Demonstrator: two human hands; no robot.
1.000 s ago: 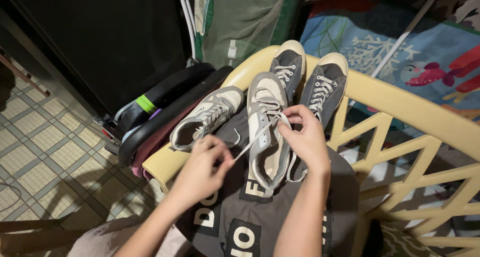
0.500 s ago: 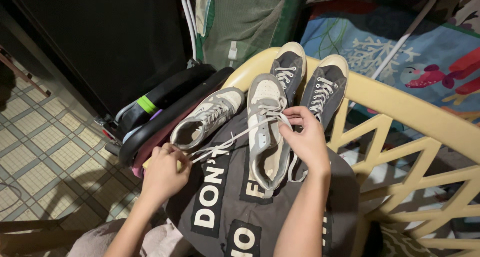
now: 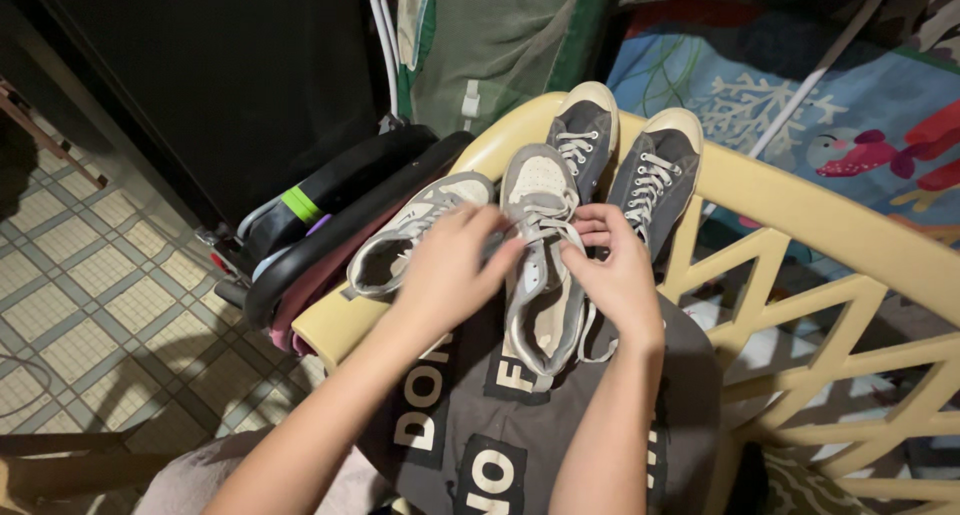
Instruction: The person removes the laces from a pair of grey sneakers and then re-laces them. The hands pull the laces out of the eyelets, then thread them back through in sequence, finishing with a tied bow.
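Grey-and-white leather sneaker lying on a dark grey printed cloth spread over a cream plastic chair seat, long axis running away from the wearer, toe pointing up the frame toward the chair's curved back, heel nearest the body. White laces crossing its upper half, a loose end trailing off the right side near the heel.

Left hand laid over the sneaker's left edge, fingers stretched forward and close together toward the laces; whether anything is pinched beneath, cannot tell. Right hand at the right edge, fingers curled in toward the lacing, apparently nipping a white lace at the tongue.

Matching grey-and-white sneaker just beside on the left, angled, toe toward upper right, partly hidden by the left hand. Pair of dark grey canvas shoes with cream toe caps beyond, toes pointing away, resting against the chair back. Black padded bars left of the chair, tiled floor below.
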